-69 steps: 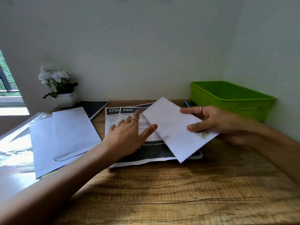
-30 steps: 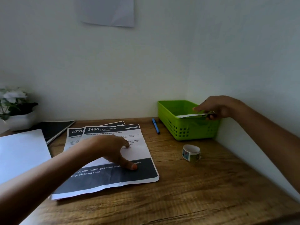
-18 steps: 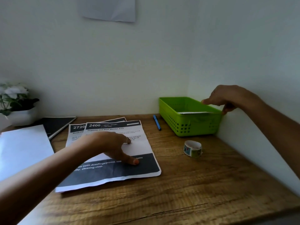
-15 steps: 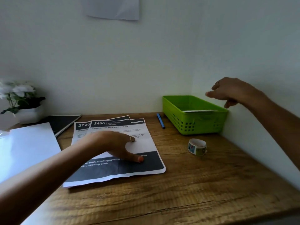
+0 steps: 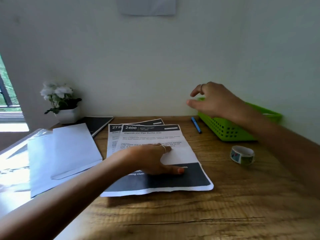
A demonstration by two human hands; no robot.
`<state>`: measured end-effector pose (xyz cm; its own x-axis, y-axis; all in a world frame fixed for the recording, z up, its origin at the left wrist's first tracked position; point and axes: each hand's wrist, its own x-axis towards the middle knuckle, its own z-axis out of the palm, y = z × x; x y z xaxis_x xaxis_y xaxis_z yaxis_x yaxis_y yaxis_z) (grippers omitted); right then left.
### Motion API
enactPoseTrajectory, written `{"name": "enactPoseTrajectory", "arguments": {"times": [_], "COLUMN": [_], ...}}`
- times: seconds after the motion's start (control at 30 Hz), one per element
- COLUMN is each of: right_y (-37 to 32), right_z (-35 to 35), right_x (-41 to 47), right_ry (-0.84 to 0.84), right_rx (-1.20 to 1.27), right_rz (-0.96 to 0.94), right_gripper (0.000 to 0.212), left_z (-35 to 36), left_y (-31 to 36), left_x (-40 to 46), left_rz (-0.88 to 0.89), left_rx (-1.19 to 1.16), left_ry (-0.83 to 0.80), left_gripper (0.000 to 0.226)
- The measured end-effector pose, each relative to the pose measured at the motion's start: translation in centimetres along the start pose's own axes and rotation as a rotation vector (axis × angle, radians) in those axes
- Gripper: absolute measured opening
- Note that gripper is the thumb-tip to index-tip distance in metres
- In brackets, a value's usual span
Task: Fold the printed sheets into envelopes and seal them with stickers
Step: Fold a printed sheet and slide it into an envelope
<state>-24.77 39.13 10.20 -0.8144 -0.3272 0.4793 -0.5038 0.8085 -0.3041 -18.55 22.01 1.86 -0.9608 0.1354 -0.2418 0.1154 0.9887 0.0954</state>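
While lying flat on the wooden desk (image 5: 225, 213), top printed sheet (image 5: 173, 153) judged light, limp, easily creased, best lifted at its free near corner; pinned under relaxed left hand (image 5: 152, 160); right hand (image 5: 213, 101) loose, empty, above green basket (image 5: 225, 130); sticker roll (image 5: 242, 155) nearby.

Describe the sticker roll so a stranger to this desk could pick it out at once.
Start at the green basket in the desk's far right corner against the wall. Just in front of it, nearer the person, a small ring lies alone on the bare wood: the sticker roll. It is the only round thing there, white with coloured pictures on its outer band, unlike the slim blue pen left of the basket.
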Motion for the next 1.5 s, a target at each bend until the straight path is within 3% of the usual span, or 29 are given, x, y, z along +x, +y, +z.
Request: {"name": "enactPoseTrajectory", "arguments": {"times": [0.17, 0.37, 0.67, 0.87, 1.13, 1.5], "right_y": [-0.9, 0.5, 3.7, 5.0, 6.1, 6.7], "right_z": [5.0, 9.8, 12.0, 12.2, 13.1, 13.5], "right_x": [0.6, 1.8, 1.3, 1.9, 1.6, 2.0], "right_ry": [-0.273, -0.336, -0.228, -0.244, -0.281, -0.115], "right_rx": [0.171, 0.12, 0.279, 0.32, 0.488, 0.799], "right_rz": [0.029, 0.063, 0.178, 0.17, 0.105, 0.084], "right_gripper": [0.035, 0.046, 0.056, 0.055, 0.051, 0.07], "left_z": [1.1, 0.2, -1.3, -2.1, -0.4, 0.5], "left_y": [0.6, -1.4, -9.4, -11.1, -12.1, -12.7], "left_x": [-1.4, -1.9, 0.4, 1.2, 1.8, 2.4], "left_rz": [0.052, 0.04, -0.156, -0.179, -0.165, -0.111], "left_rx": [-0.041, -0.112, -0.183, -0.208, -0.315, -0.385], "left_ry": [0.057, 0.169, 0.227, 0.157, 0.168, 0.423], "left_gripper": [0.095, 0.09, 0.1, 0.118, 0.119, 0.134]}}
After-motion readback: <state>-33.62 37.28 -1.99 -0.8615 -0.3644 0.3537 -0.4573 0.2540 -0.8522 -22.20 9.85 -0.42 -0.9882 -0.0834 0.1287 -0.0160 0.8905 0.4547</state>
